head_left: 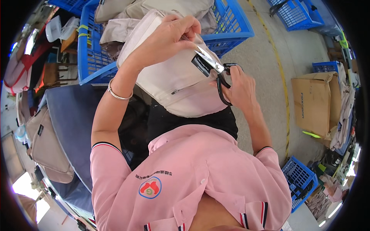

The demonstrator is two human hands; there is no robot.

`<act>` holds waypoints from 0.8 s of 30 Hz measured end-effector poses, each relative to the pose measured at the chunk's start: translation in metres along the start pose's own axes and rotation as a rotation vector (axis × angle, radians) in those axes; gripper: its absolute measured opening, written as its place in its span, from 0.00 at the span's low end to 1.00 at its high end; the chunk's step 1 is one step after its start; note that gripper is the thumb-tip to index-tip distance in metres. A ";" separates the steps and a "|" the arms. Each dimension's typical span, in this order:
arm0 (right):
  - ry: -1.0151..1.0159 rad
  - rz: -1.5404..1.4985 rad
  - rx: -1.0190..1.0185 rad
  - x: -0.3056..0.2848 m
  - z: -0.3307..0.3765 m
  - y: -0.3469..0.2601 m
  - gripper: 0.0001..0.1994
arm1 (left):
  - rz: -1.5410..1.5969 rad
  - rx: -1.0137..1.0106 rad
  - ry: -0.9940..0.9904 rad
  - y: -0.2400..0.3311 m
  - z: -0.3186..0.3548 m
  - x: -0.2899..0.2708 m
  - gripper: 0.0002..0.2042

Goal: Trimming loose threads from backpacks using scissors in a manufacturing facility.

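A beige fabric bag lies across my lap, with a dark label patch and a short zipper on its face. My left hand reaches over the bag's far part, thumb and fingers pinched together. What sits between those fingertips is too small to make out. In my right hand is a pair of scissors with black handles, fingers through the loops. Its silver blades point up and left over the label, their tips close to my left fingertips.
Just beyond my lap, a blue plastic crate holds more beige bags. A dark padded surface stands at left, beside another beige bag. An open cardboard box and blue crates stand on the right floor.
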State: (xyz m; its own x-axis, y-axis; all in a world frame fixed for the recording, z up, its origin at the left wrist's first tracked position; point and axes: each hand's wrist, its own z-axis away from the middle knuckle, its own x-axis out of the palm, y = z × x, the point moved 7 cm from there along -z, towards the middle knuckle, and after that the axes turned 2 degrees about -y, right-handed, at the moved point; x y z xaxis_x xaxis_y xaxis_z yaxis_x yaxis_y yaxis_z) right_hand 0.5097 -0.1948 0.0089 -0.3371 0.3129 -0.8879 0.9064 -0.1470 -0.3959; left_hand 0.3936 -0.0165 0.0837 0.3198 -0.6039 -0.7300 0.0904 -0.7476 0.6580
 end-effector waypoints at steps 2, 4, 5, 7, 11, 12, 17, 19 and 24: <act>0.027 -0.015 -0.016 0.005 0.005 0.003 0.28 | -0.020 0.007 -0.001 0.001 -0.001 0.002 0.12; 0.005 -0.071 0.021 0.011 0.008 0.006 0.26 | -0.028 0.038 -0.003 0.000 -0.004 0.004 0.12; 0.011 -0.070 0.011 0.014 0.010 0.007 0.26 | -0.036 0.039 0.005 -0.001 -0.006 0.006 0.12; 0.040 -0.133 0.081 0.019 0.017 0.017 0.24 | -0.042 0.055 0.056 -0.001 -0.009 0.012 0.12; 0.114 -0.226 0.133 0.028 0.021 0.033 0.22 | 0.032 0.077 0.288 -0.011 -0.007 0.017 0.13; 0.049 -0.324 0.274 0.040 0.022 0.045 0.23 | -0.081 0.092 0.403 -0.014 0.004 0.016 0.15; -0.047 -0.505 0.483 0.086 0.044 0.087 0.21 | -0.188 -0.359 1.059 -0.069 0.115 0.007 0.23; 0.044 -0.716 0.566 0.099 0.052 0.093 0.20 | -0.260 -0.660 1.259 -0.095 0.186 0.025 0.26; 0.100 -0.724 0.398 0.096 0.051 0.089 0.20 | 1.187 -0.994 0.962 -0.141 0.256 0.161 0.29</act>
State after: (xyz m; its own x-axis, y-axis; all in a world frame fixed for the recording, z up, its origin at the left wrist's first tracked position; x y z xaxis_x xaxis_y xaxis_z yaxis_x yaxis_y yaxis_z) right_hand 0.5452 -0.2253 -0.1238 -0.7611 0.5369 -0.3640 0.3101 -0.1918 -0.9312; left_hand 0.1904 -0.0787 -0.1741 0.9640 -0.0124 0.2657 -0.2151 0.5513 0.8061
